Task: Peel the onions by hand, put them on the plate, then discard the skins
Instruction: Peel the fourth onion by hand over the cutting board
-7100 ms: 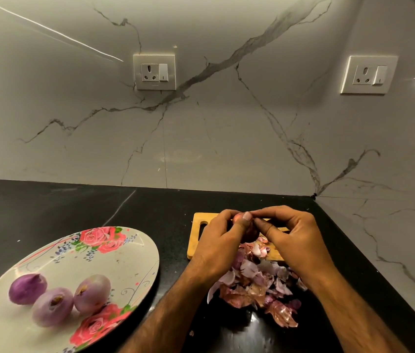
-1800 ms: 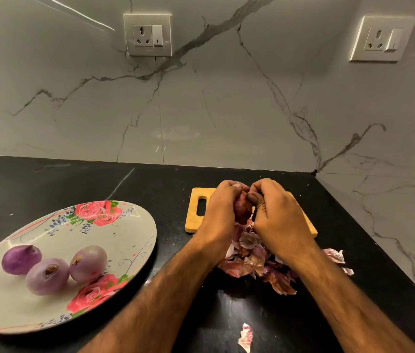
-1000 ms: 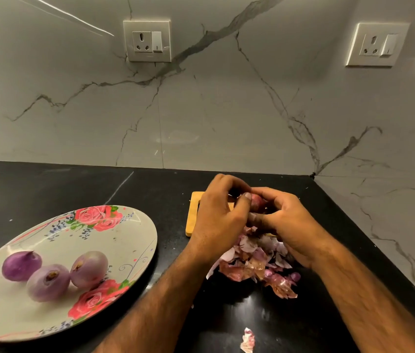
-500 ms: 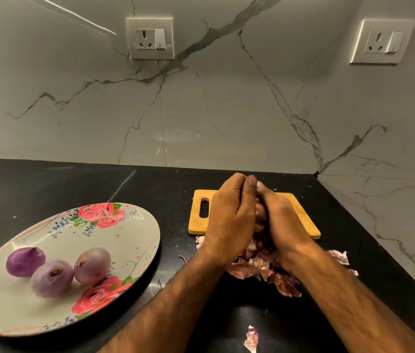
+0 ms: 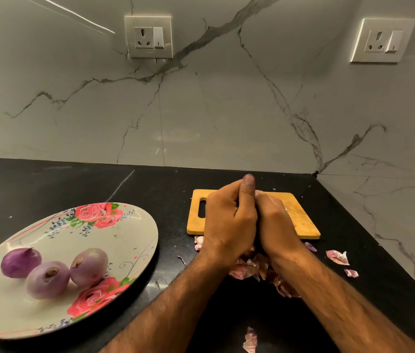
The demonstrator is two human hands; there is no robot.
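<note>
Left hand point(image 5: 229, 220) now pressed against right hand point(image 5: 275, 225); grip contents hidden; skins point(image 5: 242, 271) beneath, board point(image 5: 302, 221) behind.

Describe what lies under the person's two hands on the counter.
A pile of onion skins shows beneath the wrists, and the wooden cutting board lies under the left hand and right hand. Whatever they enclose is covered.
</note>
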